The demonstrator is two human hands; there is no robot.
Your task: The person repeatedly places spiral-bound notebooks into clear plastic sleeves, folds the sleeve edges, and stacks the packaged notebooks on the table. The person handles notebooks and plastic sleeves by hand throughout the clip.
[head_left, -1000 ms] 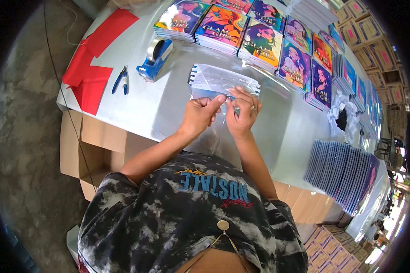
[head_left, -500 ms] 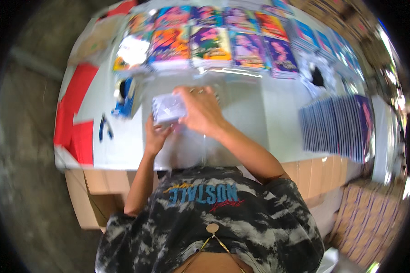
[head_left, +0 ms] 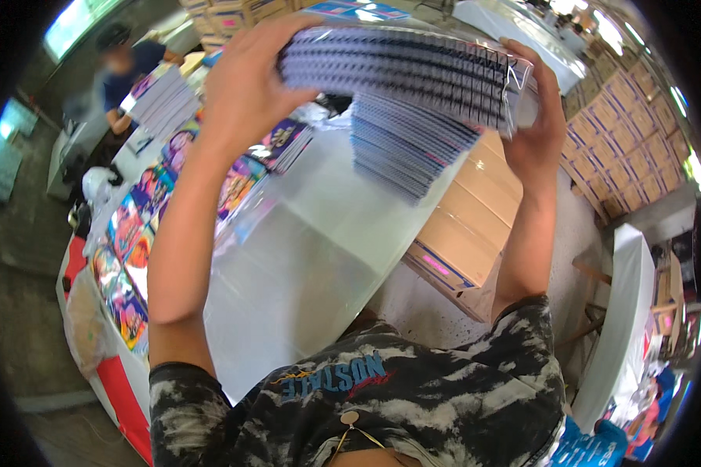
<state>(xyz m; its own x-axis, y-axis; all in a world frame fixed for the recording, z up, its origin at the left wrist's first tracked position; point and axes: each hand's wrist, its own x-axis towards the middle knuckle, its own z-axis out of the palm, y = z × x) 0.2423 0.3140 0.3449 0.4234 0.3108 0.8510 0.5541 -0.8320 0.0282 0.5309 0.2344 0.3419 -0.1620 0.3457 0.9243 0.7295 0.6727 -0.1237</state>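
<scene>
Between my two raised hands is a thick pack of spiral-bound notebooks [head_left: 397, 66], its wire-bound edges facing me and clear plastic film shining at its right end. My left hand [head_left: 249, 74] grips the pack's left end, thumb along its underside. My right hand [head_left: 539, 117] wraps round the right end. Just below the pack, a row of similar notebooks [head_left: 409, 148] stands on the table's right side, partly hidden by the pack. Colourful-covered notebooks [head_left: 237, 187] lie in stacks beyond and beside my left forearm.
The white table [head_left: 288, 272] has clear plastic sheeting over it. Brown cartons [head_left: 467, 210] stand against its right edge, and more cartons [head_left: 623, 124] are piled further right. Another person [head_left: 128, 74] is at the far left. Red strips [head_left: 121, 397] line the table's left edge.
My view has swung to the right. Both hands have risen from the table's middle, where they held a small notebook stack, and now hold a long pack higher up.
</scene>
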